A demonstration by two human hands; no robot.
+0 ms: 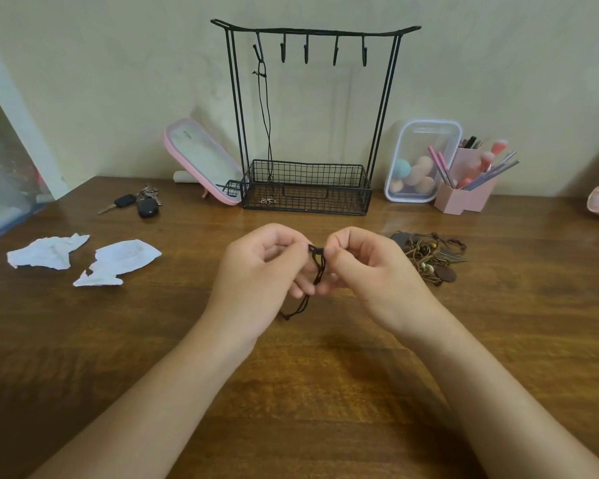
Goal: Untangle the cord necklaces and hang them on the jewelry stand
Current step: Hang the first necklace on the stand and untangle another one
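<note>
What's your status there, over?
Left hand and right hand both pinch a dark cord necklace. Another necklace hangs on the stand; four hooks free. Tangled pile waits. Nothing blocking.

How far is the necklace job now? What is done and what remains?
Done: one cord necklace hangs from the leftmost hook of the jewelry stand. In hand: the left hand and right hand pinch a dark cord between them. Left: the tangled pile beside the right hand, and four bare hooks.
</note>
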